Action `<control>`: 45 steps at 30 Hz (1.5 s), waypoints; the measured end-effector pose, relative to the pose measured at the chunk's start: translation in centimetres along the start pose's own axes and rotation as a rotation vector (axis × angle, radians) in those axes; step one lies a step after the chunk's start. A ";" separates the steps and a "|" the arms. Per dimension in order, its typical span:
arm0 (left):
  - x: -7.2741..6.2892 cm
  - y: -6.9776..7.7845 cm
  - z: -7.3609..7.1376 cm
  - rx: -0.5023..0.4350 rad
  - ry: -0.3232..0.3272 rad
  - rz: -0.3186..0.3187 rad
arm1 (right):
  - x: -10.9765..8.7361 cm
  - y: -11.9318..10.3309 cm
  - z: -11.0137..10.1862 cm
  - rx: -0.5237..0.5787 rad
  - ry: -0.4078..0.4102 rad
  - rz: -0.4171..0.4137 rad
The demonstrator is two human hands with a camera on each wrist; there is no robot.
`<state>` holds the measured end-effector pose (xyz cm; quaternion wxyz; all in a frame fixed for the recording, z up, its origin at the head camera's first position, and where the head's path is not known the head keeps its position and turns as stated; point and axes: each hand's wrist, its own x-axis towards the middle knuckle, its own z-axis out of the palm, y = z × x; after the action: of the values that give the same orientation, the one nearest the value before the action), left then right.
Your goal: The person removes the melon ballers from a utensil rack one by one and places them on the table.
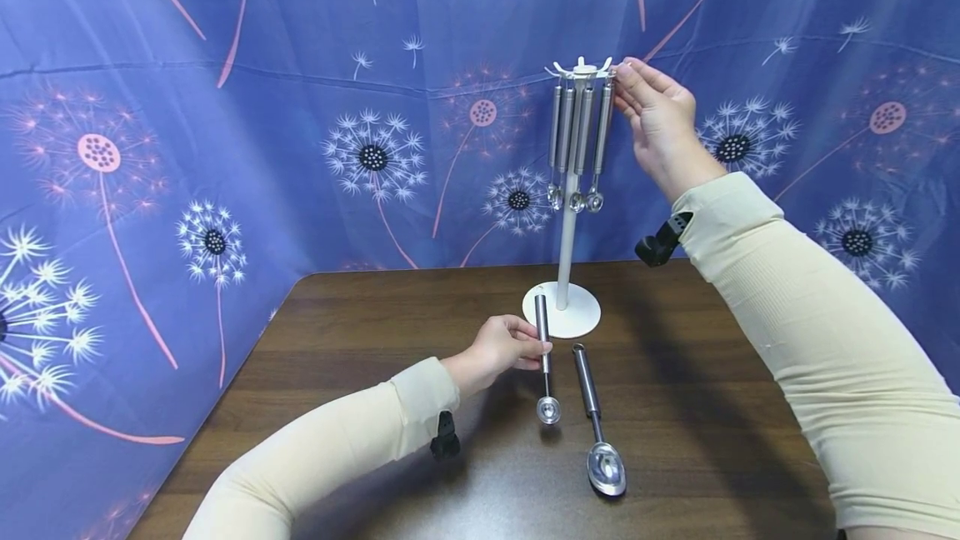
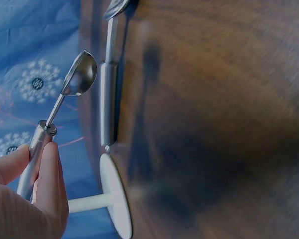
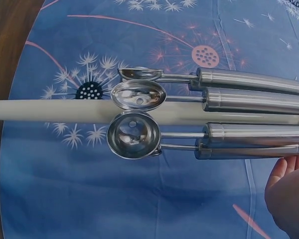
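Steel scoop in left hand, lower than right hand.

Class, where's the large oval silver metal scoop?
In the head view, the large oval silver scoop lies right of centre on the brown wooden table, in front of the round white stand base.

Tabletop work bay screened by cloth; whether it stands in a home, a studio or an office cannot be told. In your head view, a blue dandelion-print curtain runs from 9 o'clock through 12 to 3, its creases marking it as hung fabric. Before you, at 6 o'clock, lies a dark wood-grain table. Black wrist-camera mounts at your 3 and 6 o'clock suggest a recording set-up. At 1 o'clock, a white hanging rack bears stainless-steel scoops, a kitchenware display.
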<state>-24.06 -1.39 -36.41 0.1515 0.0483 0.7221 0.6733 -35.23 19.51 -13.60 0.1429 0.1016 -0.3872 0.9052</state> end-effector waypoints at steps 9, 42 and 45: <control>-0.9 -1.8 1.0 0.008 -0.029 -0.059 | 0.1 -0.2 0.2 -0.015 -0.031 -0.041; -1.5 -3.9 3.2 0.166 0.028 -0.227 | -0.4 0.0 0.0 -0.021 0.000 0.005; -1.2 -3.9 3.2 0.172 0.024 -0.236 | -0.4 0.0 0.0 -0.020 -0.001 0.004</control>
<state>-21.54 0.98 -40.19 0.2164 -0.0322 0.7794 0.5871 -34.90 19.43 -13.71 0.1418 0.0999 -0.3968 0.9014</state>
